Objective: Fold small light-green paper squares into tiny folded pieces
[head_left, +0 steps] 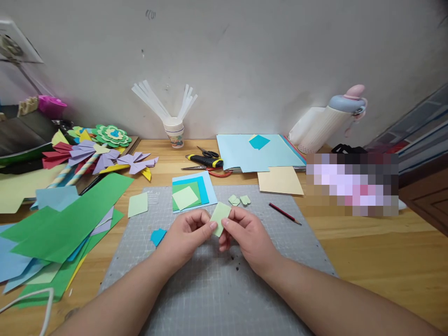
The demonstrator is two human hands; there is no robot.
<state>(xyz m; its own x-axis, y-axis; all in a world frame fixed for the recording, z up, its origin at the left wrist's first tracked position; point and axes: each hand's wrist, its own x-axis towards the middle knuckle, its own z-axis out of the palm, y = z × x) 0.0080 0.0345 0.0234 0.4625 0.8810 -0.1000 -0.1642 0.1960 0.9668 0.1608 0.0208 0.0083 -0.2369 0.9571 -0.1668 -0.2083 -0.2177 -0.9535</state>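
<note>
A light green paper piece (220, 219) is pinched at its edges by the left hand (193, 228) and the right hand (248, 232), above the grey cutting mat (210, 298). Room for moving is left on the near part of the mat. A blue paper scrap (158, 237) is seen near the left hand. A pencil (284, 213) is laid near the mat's right edge. The mat's far edge is partly covered by stacked paper sheets (196, 191).
</note>
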